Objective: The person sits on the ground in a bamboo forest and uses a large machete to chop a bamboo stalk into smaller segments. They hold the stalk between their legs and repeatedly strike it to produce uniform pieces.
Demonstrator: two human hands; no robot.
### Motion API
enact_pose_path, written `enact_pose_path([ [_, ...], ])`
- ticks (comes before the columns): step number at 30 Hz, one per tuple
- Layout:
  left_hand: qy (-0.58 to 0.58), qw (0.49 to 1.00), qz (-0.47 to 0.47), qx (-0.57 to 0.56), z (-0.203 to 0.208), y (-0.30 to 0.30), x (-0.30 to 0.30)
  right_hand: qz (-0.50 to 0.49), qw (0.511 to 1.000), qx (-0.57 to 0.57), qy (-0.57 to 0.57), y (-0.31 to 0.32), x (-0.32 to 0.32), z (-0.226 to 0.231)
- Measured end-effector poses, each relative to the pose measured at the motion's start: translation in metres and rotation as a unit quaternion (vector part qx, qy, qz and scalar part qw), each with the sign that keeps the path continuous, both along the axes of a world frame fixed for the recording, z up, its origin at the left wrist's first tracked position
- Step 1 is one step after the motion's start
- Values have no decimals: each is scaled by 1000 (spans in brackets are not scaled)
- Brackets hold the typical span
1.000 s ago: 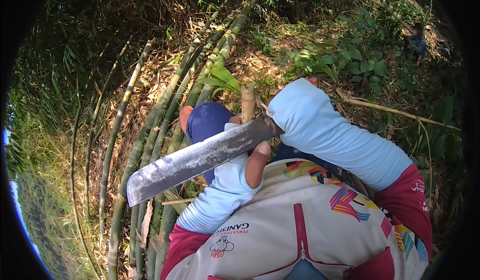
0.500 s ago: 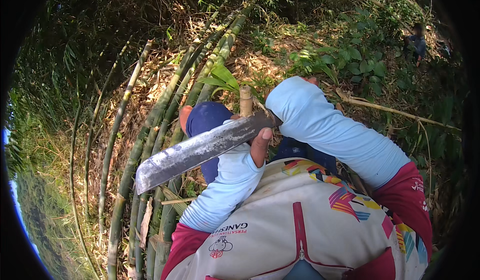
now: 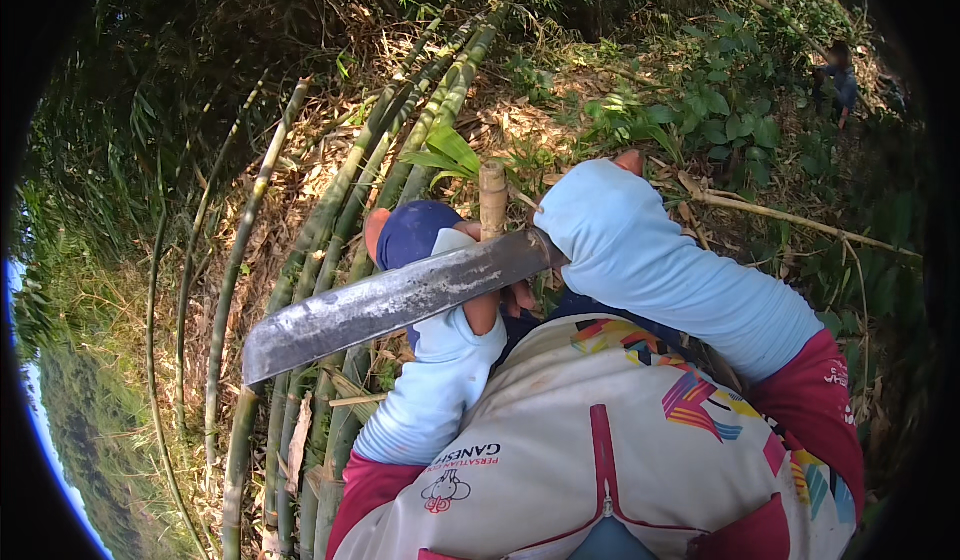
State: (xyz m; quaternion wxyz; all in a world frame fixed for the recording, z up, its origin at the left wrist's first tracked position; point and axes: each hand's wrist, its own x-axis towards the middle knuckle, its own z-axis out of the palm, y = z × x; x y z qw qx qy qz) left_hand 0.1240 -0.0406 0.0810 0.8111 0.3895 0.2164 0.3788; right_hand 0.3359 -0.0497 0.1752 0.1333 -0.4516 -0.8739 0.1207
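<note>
A machete [image 3: 390, 305] was gripped by the right hand [image 3: 542, 224], largely hidden by a pale-blue sleeve [image 3: 680, 270], its dark, worn blade slanted toward the lower left. The left hand [image 3: 484, 312] was partly screened by the blade; whether it was closed around anything could not be told. Beyond the blade, a short bamboo piece [image 3: 493, 200] was seen upright, its lower end concealed. A navy trouser leg [image 3: 415, 232] was framed beside it. Long green bamboo poles [image 3: 330, 215] were lined up leftward over dry leaves [image 3: 515, 120]; a person [image 3: 838, 85] was glimpsed at upper right.
</note>
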Motion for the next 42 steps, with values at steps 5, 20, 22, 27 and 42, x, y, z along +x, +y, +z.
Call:
enact_pose_path([
  [5, 233, 899, 350, 126, 30, -40, 26, -49, 997, 40, -42, -5, -2, 10],
  [20, 208, 914, 309, 163, 25, -34, 38, -43, 995, 51, -70, -5, -1, 8],
  [22, 253, 882, 342, 204, 4, -31, 36, -41, 995, 61, -67, -5, -1, 9],
  [27, 326, 855, 318, 247, -9, -30, 25, -47, 993, -9, -110, -4, -5, 22],
  [42, 254, 879, 326, 238, 38, -52, 42, -77, 978, -143, -128, 21, -6, 13],
])
